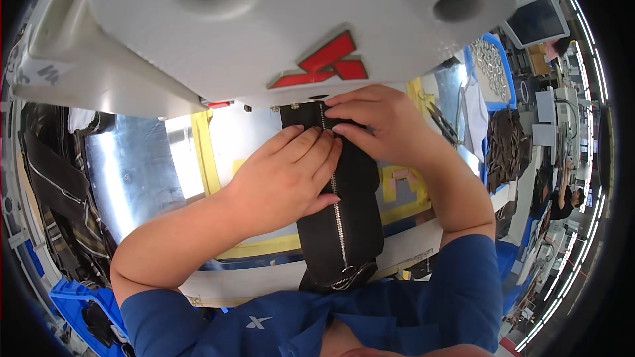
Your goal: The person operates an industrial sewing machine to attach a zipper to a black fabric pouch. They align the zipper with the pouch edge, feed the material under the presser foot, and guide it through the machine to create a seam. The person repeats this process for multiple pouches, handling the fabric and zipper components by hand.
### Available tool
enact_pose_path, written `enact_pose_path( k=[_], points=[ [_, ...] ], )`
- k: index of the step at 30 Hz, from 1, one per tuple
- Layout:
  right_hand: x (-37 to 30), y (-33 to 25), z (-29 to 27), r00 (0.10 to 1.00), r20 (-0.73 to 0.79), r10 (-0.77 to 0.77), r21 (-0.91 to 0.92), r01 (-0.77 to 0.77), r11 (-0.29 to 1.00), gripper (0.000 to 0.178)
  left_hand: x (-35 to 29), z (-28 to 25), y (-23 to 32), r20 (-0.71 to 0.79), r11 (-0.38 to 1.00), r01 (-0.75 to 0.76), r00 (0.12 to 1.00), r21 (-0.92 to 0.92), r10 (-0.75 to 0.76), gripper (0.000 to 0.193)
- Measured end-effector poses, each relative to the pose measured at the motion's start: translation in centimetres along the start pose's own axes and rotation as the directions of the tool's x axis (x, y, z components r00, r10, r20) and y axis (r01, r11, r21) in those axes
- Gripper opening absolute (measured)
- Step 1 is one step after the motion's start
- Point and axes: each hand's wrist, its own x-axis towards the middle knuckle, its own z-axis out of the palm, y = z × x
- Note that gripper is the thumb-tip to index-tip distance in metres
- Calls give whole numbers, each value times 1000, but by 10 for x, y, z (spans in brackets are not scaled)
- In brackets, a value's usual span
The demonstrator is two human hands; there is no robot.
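Observation:
A long black fabric piece [360, 218] with a silver metal zipper [339, 221] running down its length lies in front of me, its far end under the white machine head. My left hand [281, 175] rests on it from the left, fingers lying flat along the zipper and thumb apart, touching the fabric lower down. At the far end my right hand [387, 122] has fingers and thumb bent round the fabric beside the zipper, close below the machine. The zipper's near end curls at the table's front edge, by my shirt. What lies beneath the machine head is hidden.
The large white machine head [304, 26] overhangs my hands. Yellow tape [205, 152] marks the shiny work surface. Dark zippered pieces [59, 178] pile up at left above a blue crate [86, 304]. To the right are tweezers [443, 124] and a blue tray [493, 69] of metal parts.

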Motion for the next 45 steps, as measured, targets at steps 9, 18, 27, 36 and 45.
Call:
enact_pose_path(
  k=[9, 18, 27, 36, 45],
  points=[
    [-1, -1, 3, 999, -28, 42, 31, -41, 999, 17, -1, -2, 1, -113, 997, 81, 991, 22, -78, 70],
    [-2, -6, 8, 993, -115, 19, 92, -8, 996, 14, -2, -1, -3, -159, 987, 158, 975, 5, -156, 68],
    [-1, -2, 9, 996, -58, -63, 12, 64, 998, 20, -2, 1, -6, -122, 984, 179, 977, 5, -178, 68],
    [1, -2, 4, 996, -8, -93, -56, 92, 994, 26, 0, -2, -8, -46, 976, 219, 975, -6, -219, 72],
    [1, -4, 3, 1000, 15, -14, -9, 15, 1000, 29, 0, -5, -11, -22, 970, 240, 970, -24, -241, 68]
  ],
)
